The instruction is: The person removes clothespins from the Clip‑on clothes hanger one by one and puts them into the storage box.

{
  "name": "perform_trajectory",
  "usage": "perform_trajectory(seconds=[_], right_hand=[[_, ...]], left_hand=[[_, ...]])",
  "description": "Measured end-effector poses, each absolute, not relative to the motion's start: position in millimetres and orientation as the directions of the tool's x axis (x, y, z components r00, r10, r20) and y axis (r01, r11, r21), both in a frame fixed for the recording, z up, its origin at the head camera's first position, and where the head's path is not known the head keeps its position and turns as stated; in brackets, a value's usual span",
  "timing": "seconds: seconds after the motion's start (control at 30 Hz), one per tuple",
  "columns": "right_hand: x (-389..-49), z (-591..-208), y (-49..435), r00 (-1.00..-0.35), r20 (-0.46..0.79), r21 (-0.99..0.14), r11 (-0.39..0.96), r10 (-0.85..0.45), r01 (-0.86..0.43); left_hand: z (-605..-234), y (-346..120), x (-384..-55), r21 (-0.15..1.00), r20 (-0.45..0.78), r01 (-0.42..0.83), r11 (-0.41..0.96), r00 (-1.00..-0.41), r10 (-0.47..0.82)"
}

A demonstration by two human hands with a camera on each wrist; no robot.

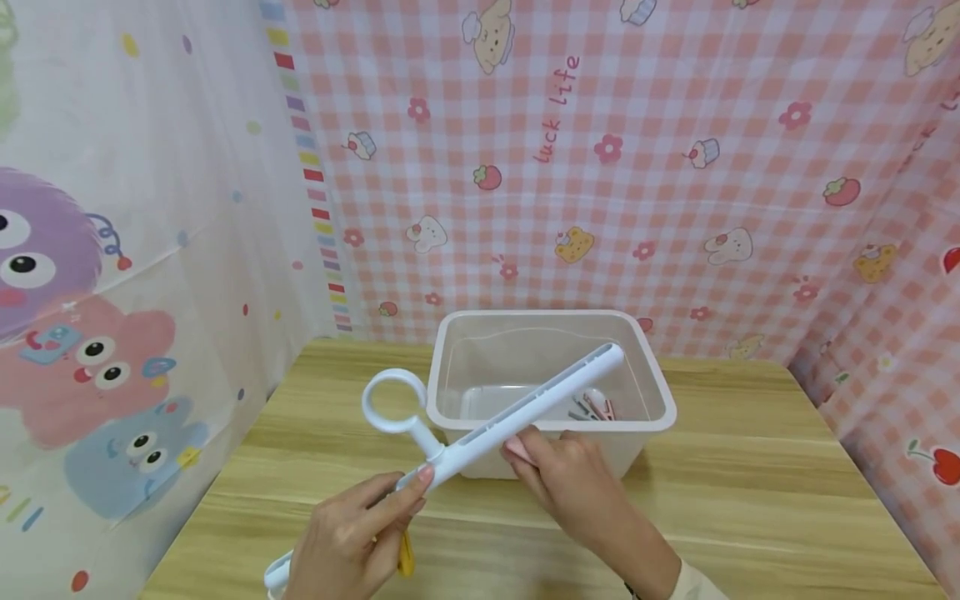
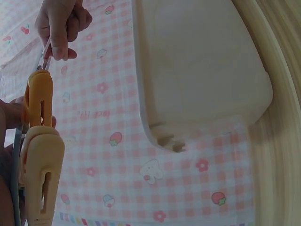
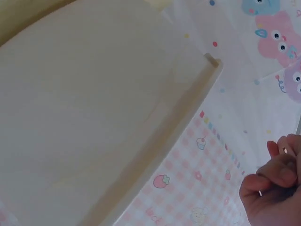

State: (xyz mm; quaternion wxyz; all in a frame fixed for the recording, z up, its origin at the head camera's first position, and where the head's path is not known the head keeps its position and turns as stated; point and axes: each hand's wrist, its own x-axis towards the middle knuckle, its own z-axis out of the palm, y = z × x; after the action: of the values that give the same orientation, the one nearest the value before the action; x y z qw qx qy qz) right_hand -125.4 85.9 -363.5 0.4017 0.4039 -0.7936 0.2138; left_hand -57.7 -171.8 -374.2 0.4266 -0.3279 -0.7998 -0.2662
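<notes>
Hanger [image 1: 517, 417] slants across the bin [image 1: 663, 383] on my head feed; left hand [image 1: 348, 533] grips it, right hand [image 1: 573, 483] pinches a pink clip [image 1: 519, 451] (mostly hidden).

Pale hanger [image 1: 510, 422] w/ ring hook [image 1: 369, 401] — tilted, in L fingers [image 1: 405, 500], pink clip [image 1: 519, 450] — in R fingers [image 1: 542, 446]

Pink checked cloth [image 1: 645, 192] hangs behind a wood-grain table [image 1: 750, 467].

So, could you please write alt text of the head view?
A person's left grip holds a white bar with a round hook, while the right grip pinches a pink clip at its lower edge. Behind, a white bin on a wood-patterned table holds several clips.
</notes>
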Motion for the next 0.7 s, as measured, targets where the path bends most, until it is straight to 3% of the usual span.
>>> perform_trajectory(seconds=[0.23, 0.5, 0.7], right_hand=[[-129.8, -362.6, 82.9, -0.224, 0.861, 0.169, 0.672, -0.457, -0.721], [-130.3, -361.3, 81.9, -0.189, 0.867, 0.251, 0.731, -0.462, -0.635], [-134.2, -358.7, 82.4, -0.168, 0.877, 0.252, 0.729, -0.45, -0.636]], left_hand=[[-375.3, -172.8, -59.7, 0.135, 0.871, 0.756, 0.64, -0.399, 0.288], [-378.1, -172.4, -59.3, 0.177, 0.859, 0.76, 0.625, -0.43, 0.28], [-378.2, -172.4, -58.7, 0.198, 0.853, 0.76, 0.618, -0.445, 0.273]])
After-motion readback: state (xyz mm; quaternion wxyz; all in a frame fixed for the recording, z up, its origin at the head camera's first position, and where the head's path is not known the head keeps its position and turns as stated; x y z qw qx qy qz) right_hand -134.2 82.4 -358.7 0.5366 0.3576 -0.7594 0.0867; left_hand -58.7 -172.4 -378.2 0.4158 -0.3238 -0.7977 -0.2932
